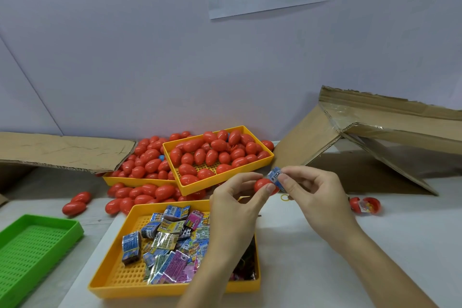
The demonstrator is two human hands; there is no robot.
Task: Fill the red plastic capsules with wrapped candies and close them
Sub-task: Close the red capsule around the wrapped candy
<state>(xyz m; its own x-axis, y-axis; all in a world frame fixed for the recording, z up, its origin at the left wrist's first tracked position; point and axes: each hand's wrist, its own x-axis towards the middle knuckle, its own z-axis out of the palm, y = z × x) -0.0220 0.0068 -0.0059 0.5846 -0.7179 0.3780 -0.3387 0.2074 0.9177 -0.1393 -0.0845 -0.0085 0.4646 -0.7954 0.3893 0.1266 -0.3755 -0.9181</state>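
Both forearms reach forward from the lower edge of the view and converge near the middle. The left hand [235,197] is raised, its fingers curled, thumb and fingertips pinching a red capsule [262,184]. The right hand [312,190] meets it from the right, thumb and forefinger pinching a blue wrapped candy [275,176] against the capsule.

Red capsule [262,184] held above the table, a blue wrapped candy [275,176] at its mouth — others heaped in yellow trays [225,179].
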